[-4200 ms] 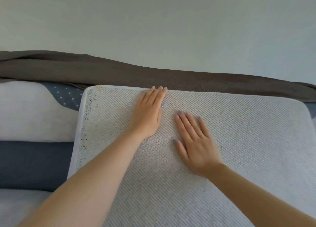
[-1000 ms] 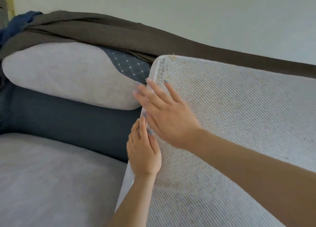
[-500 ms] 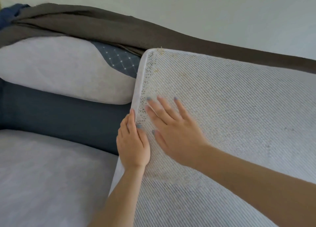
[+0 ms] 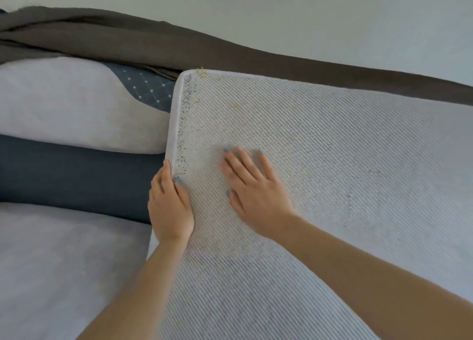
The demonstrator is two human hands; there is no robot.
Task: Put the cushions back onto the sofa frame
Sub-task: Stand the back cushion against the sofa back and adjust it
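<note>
- Cushion: large, ribbed pale face toward the camera, worn and yellowed near its upper left corner. It sits at the right of the sofa, its top edge against the brown blanket draped along the backrest.
- Right hand: flat on the ribbed face near the left edge, fingers spread and straight, pressing, nothing held.
- Left hand: lies along the cushion's left side edge, index finger straight up the side wall, thumb over onto the face. Remaining fingers hidden behind the edge, so cannot tell whether it grips or only pushes.
- Hands are near each other but apart.
- Surroundings: grey seat cushion just left, already in place; above it a dark blue bolster and a pale back pillow.
- Step in hand (judgement): seating and squaring this cushion against its neighbour.
- Next move calls for: sideways and downward pressure to close the seam, keeping the edge parallel to the seat cushion.
</note>
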